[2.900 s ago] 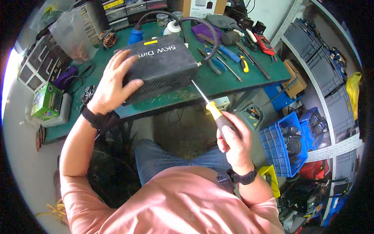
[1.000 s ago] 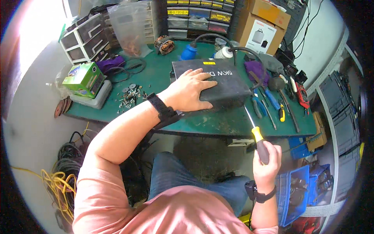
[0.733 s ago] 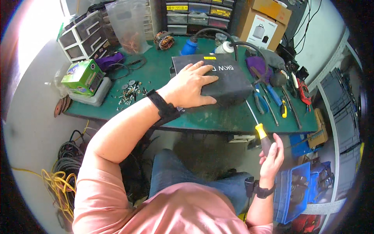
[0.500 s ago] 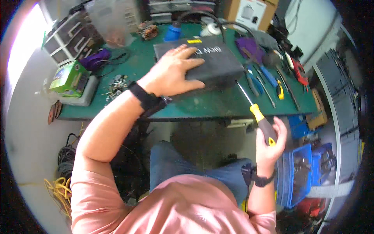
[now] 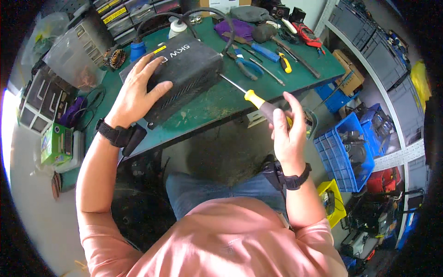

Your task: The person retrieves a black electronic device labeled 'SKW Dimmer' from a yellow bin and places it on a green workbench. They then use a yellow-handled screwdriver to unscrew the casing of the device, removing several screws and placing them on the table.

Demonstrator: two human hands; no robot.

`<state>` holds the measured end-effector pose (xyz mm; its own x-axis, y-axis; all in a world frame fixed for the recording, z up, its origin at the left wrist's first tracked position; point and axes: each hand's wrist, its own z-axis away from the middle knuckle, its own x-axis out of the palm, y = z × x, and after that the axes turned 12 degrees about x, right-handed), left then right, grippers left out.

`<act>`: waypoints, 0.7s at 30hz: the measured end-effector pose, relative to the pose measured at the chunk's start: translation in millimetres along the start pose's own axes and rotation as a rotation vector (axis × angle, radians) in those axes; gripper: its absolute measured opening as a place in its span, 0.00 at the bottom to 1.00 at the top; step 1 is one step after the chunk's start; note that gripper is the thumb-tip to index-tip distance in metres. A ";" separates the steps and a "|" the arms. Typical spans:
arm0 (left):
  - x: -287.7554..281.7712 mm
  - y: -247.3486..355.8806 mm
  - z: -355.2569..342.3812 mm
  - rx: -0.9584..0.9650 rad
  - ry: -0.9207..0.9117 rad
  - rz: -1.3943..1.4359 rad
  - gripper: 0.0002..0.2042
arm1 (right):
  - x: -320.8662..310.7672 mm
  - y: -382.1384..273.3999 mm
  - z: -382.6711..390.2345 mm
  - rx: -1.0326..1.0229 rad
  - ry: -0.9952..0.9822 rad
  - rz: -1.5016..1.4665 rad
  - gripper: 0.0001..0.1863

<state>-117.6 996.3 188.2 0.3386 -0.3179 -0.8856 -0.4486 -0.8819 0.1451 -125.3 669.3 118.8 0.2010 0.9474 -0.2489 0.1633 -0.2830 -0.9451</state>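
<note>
A black metal box (image 5: 196, 60) with vent slots along its near side sits on the green workbench (image 5: 198, 113). My left hand (image 5: 138, 90) lies on the left part of its top, fingers spread and thumb apart. In my right hand (image 5: 290, 131) is a screwdriver (image 5: 258, 101) with a yellow and dark grey handle. Its shaft points up and to the left, and the tip meets the right end of the box near an edge. Whether the tip sits in a screw is too small to tell.
Pliers (image 5: 244, 67), a yellow-handled tool (image 5: 284, 63) and a red tool (image 5: 308, 36) lie right of the box. Thick black cable (image 5: 226, 23) arches behind it. Left are a copper-wound coil (image 5: 115, 58) and a green carton (image 5: 56, 144). Blue crates (image 5: 339, 154) stand below right.
The view has swung to the right and tilted. The box now sits turned, its right end angled up, and the screwdriver tip has come from just short of the box to its right end.
</note>
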 end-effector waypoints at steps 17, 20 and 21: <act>16.3 -6.2 2.8 0.023 0.161 -0.106 0.28 | -0.9 6.2 -9.0 -0.418 0.071 0.141 0.20; 19.5 -12.6 6.0 -0.005 0.141 -0.096 0.29 | 1.3 -13.2 -2.3 0.032 -0.042 -0.117 0.21; 18.0 -13.7 8.8 -0.021 0.137 -0.095 0.29 | -0.3 -20.2 -3.6 0.116 -0.067 -0.127 0.22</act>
<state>-112.7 1005.7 166.3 0.4892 -0.2757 -0.8274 -0.3924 -0.9169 0.0735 -125.2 674.2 138.8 0.1208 0.9833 -0.1363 0.0699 -0.1454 -0.9869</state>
